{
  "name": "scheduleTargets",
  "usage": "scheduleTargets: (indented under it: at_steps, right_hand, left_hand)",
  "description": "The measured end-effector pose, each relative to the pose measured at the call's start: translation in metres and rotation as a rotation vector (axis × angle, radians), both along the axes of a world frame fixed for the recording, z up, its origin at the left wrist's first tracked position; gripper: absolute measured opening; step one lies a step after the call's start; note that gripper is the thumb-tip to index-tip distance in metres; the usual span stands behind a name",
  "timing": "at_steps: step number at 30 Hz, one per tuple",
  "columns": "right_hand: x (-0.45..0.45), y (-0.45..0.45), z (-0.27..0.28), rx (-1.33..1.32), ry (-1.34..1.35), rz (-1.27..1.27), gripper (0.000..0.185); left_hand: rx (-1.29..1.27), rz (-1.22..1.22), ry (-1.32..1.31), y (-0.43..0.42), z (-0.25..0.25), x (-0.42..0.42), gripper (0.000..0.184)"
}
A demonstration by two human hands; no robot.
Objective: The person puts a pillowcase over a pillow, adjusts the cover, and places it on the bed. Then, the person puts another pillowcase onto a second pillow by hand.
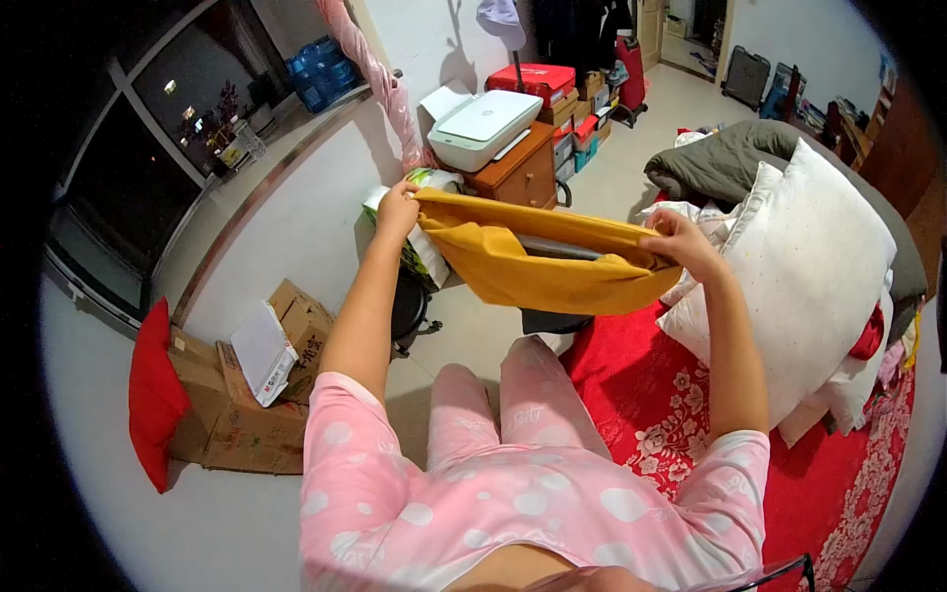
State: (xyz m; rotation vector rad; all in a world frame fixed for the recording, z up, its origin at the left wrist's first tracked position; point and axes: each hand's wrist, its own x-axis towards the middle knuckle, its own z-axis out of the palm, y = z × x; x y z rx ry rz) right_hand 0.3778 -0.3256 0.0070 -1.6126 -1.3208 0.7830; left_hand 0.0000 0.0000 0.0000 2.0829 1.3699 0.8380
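A mustard-yellow cloth [552, 271] is stretched between my two hands in front of me, its upper edge folded open like a bag or cover. My left hand [399, 209] is closed on its left corner. At the right end, my right hand [683, 244] pinches the edge with bent fingers. A grey, flat item [557, 248] shows inside the opening; most of it is hidden by the cloth. Beyond my right hand, a large white pillow [804, 281] leans on the bed.
The bed [641, 395] has a red floral cover and a grey-green quilt [730, 158]. A white printer [485, 128] stands on a wooden cabinet [523, 173]. Cardboard boxes [252, 429] and a red cushion [158, 400] lie at the left. A black stool [407, 306] is partly hidden.
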Motion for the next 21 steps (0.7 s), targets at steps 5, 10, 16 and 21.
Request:
scheduleTargets:
  at_steps: [5,10,16,21]
  right_hand:
    - [0.004,0.008,-0.031,-0.21,-0.55,-0.195,0.023]
    - [0.107,0.075,-0.123,0.18,-0.138,-0.397,0.035]
    - [0.045,0.051,0.014,0.614,0.367,-0.539,0.031]
    - [0.075,-0.004,-0.055,0.134,0.242,-0.595,0.039]
  left_hand:
    - [-0.341,0.004,-0.135,-0.013,-0.029,0.008,0.033]
    - [-0.326,-0.221,-0.459,-0.022,-0.018,0.065,0.043]
    - [-0.42,-0.359,-0.912,-0.036,0.029,0.108,0.031]
    - [-0.641,-0.598,-0.324,-0.067,-0.075,0.093,0.032]
